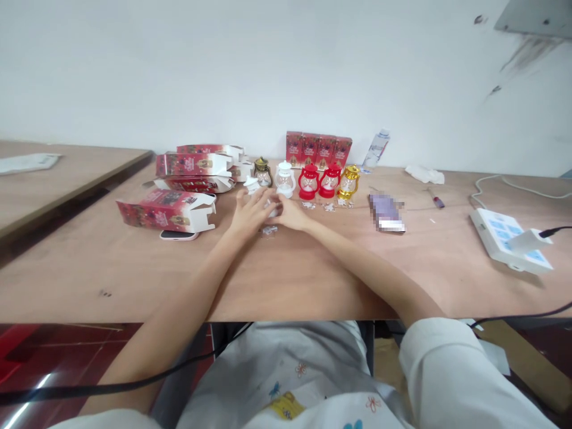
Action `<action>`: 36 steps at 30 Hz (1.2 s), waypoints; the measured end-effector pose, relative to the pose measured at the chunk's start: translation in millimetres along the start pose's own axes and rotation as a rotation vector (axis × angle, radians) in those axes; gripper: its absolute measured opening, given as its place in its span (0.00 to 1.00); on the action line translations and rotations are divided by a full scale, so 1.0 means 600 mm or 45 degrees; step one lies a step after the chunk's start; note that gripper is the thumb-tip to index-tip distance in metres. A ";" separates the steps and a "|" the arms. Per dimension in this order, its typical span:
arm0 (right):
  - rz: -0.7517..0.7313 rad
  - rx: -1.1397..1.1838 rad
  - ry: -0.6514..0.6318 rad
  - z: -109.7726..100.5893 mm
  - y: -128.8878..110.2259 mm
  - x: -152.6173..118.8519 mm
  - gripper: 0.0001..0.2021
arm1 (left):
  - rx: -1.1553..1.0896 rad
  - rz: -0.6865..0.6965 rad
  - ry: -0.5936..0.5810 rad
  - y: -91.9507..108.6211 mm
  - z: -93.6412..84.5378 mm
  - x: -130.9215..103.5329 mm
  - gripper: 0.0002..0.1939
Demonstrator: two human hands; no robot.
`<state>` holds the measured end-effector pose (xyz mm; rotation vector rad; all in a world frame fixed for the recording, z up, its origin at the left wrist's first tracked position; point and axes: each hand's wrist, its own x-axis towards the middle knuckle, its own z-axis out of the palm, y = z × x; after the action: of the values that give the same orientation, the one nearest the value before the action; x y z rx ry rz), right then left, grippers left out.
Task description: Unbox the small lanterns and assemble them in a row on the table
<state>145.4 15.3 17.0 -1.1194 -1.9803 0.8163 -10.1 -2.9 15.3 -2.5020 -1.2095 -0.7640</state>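
We hold our left hand (252,211) and right hand (291,213) together over the desk (286,268), fingers half-curled around a small whitish piece (271,210), probably so one steadies while the other works; they hide so much that we cannot tell how firmly either grip closes on it. From eleven round to three o'clock of it, our lanterns (308,182) stand upright in a row, with small loose pieces (329,207) before the red and gold ones, perhaps keeping sets matched. At nine to ten o'clock, our red cartons (156,211) lie with open flaps towards us, presumably for easy reach.
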 end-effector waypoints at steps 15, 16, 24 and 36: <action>0.216 0.597 -0.133 0.002 0.022 0.036 0.22 | -0.117 -0.584 0.488 -0.014 -0.020 0.010 0.22; 0.206 0.588 -0.136 0.001 0.020 0.036 0.22 | -0.152 -0.651 0.496 -0.014 -0.021 0.010 0.21; 0.157 0.419 -0.129 0.003 0.018 0.041 0.24 | -0.491 -0.776 0.550 -0.016 -0.014 0.009 0.18; -0.242 -0.437 0.199 -0.117 -0.021 0.053 0.13 | -0.466 -0.806 0.800 -0.010 -0.033 0.006 0.15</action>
<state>185.1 50.6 73.9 -1.1230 -2.1019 0.2868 -19.9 -5.3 33.9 -1.8100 -1.7032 -1.8923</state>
